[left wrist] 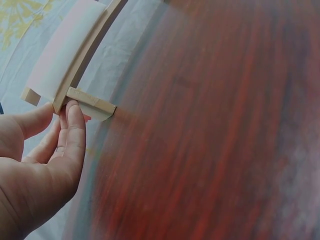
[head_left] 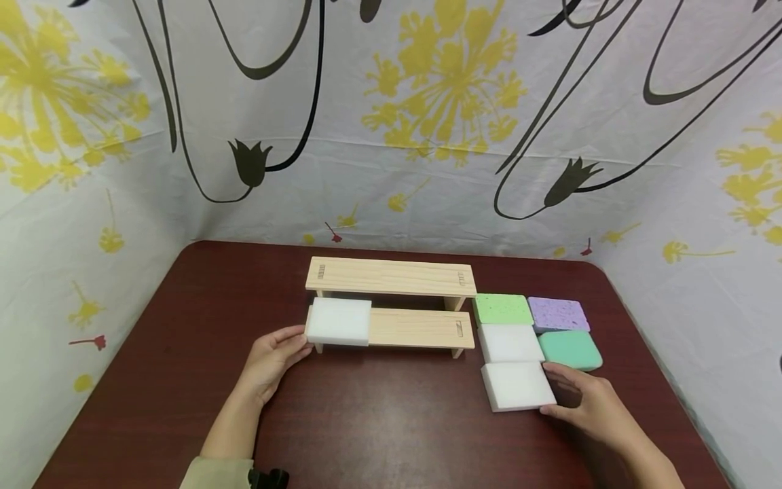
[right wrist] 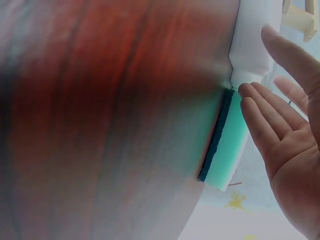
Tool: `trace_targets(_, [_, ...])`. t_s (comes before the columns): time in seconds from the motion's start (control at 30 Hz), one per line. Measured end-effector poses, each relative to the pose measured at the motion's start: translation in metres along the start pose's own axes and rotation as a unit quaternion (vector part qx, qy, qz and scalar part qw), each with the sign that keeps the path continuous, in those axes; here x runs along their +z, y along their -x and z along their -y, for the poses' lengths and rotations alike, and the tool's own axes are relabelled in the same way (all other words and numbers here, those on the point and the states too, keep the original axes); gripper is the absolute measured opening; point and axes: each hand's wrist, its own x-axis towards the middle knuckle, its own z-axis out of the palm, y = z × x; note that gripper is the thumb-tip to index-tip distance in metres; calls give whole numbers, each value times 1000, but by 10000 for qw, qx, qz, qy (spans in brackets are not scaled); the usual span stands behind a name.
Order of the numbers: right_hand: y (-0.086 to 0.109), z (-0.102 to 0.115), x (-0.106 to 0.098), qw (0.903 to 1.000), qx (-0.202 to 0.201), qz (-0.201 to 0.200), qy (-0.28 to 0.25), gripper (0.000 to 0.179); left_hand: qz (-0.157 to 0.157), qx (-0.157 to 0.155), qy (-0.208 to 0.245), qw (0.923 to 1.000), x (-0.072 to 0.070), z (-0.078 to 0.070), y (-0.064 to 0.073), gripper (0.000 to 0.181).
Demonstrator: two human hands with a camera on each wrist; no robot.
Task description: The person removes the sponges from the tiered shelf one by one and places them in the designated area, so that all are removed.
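A two-tier light wooden shelf stands on the table, with a white sponge lying on the left part of its lower board. My left hand pinches that board's left end, thumb above and fingers beneath, as the left wrist view shows. To the right, my right hand is at the right edge of the nearest white sponge, thumb by its near corner and index finger by its far corner. Straight fingers show in the right wrist view, their tips beside the white block and the teal sponge.
Behind the nearest white sponge, another white one and a green sponge lie in a column right of the shelf. A purple sponge lies beside them. A patterned cloth hangs around the dark red table.
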Motion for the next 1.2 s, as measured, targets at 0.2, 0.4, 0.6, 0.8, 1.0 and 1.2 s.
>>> trace_targets(0.2, [0, 2, -1, 10000, -38, -80, 28, 70, 1, 9, 28, 10000, 1, -1, -1, 41])
trace_targets(0.4, [0, 3, -8, 9982, -62, -377, 471, 65, 16, 24, 7, 10000, 1, -1, -1, 41])
trace_targets(0.6, [-3, 6, -9, 9970, -248, -651, 351, 61, 11, 17, -10, 10000, 1, -1, -1, 41])
trace_targets(0.8, [-6, 13, -9, 9963, -260, -819, 43, 58, 16, 8, -15, 10000, 1, -1, 0, 41])
trace_targets(1.0, [-11, 19, -10, 9955, -306, -881, -138, 55, -7, -6, -13, 10000, 0, 0, 0, 41])
trace_targets(1.2, [-16, 24, -9, 9947, -355, -875, -400, 55, -3, 8, 1, 10000, 0, 0, 0, 41])
